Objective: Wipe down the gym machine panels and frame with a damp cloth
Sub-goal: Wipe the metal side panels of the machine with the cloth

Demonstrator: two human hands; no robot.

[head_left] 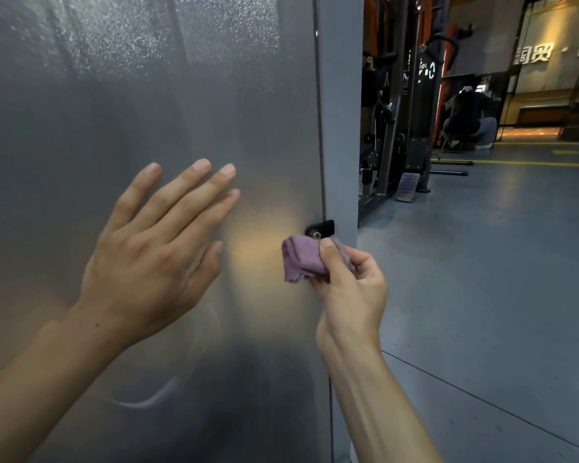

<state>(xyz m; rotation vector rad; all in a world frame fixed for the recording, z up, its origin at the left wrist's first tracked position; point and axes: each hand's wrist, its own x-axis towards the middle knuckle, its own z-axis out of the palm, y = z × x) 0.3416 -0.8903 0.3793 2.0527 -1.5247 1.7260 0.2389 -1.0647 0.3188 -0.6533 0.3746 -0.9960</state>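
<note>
A tall frosted grey panel of the gym machine fills the left half of the view, bordered on its right by a grey frame post. My left hand lies flat against the panel, fingers straight and spread. My right hand pinches a bunched purple cloth between thumb and fingers. The cloth touches the panel's right edge, just below a small black bracket with a bolt. Fine droplets speckle the upper part of the panel.
Other black and orange gym machines stand behind the post to the right. A person crouches farther back near a lit wall sign. The grey floor with yellow lines stretches off to the right.
</note>
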